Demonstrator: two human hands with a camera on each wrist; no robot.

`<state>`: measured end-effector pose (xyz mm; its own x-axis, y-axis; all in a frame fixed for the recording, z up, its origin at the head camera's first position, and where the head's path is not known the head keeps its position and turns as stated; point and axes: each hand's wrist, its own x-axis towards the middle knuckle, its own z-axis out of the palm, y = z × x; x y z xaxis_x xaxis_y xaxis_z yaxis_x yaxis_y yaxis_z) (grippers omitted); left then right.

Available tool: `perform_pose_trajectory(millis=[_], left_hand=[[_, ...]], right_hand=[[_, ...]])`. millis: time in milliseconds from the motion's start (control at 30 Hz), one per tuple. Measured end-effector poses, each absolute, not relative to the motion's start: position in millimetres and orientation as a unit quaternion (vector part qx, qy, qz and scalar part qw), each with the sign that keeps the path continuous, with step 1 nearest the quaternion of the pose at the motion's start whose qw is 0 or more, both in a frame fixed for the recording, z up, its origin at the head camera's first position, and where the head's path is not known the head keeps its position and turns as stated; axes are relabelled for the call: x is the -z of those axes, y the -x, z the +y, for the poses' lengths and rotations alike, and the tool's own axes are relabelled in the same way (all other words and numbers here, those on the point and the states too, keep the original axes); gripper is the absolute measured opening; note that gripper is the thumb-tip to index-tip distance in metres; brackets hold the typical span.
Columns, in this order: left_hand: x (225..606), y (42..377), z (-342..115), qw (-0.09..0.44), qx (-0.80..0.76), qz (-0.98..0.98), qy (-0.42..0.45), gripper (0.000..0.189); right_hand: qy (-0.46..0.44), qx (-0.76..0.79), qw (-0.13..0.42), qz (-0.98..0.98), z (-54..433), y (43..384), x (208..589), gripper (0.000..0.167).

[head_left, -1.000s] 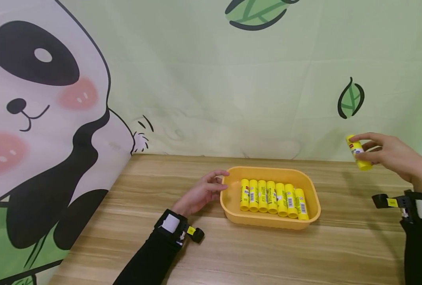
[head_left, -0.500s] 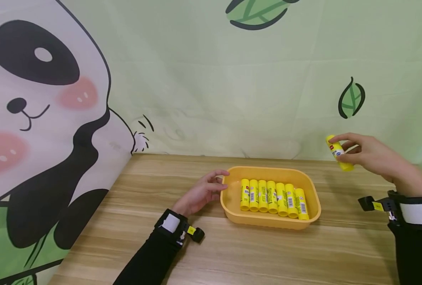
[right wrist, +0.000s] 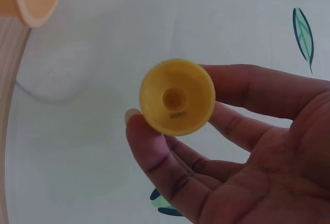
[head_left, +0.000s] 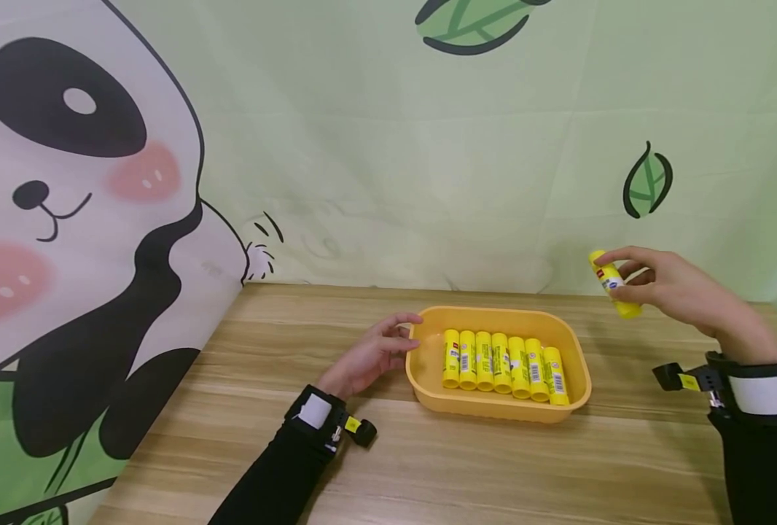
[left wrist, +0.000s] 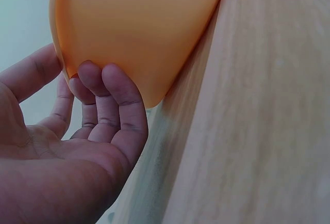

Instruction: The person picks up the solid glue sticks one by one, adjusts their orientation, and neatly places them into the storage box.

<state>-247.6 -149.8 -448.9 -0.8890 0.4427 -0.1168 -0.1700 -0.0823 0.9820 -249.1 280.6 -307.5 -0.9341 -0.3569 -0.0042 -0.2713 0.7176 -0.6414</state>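
A glue stick (head_left: 614, 283), yellow with a printed label, is pinched between the thumb and fingers of my right hand (head_left: 677, 288), raised to the right of the basket and tilted. The right wrist view faces its round hollow end (right wrist: 177, 97). My left hand (head_left: 372, 354) holds the left end of an orange-yellow plastic basket (head_left: 500, 410). In the left wrist view its curled fingers (left wrist: 121, 87) lie against the basket's outer wall (left wrist: 139, 22), with the thumb at the rim. Inside the basket, several matching glue sticks (head_left: 501, 363) lie side by side in a row.
The basket stands on a wood-grain table (head_left: 388, 467). Behind the table hangs a pale green cloth backdrop (head_left: 375, 160) printed with leaves and a panda (head_left: 87, 219). Bare basket floor (head_left: 431, 357) shows left of the row.
My right hand has moved left toward the basket with the glue stick, slowing in the last half second. The left hand and the basket have stayed in place.
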Motion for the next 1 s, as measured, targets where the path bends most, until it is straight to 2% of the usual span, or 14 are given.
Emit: perform_pose_trajectory(millis=[1000], left_hand=[[450, 249, -151, 0.211, -0.721, 0.652, -0.107, 0.051]], right_hand=[[0.196, 0.338, 0.061, 0.918, 260, 242, 305, 0.043]])
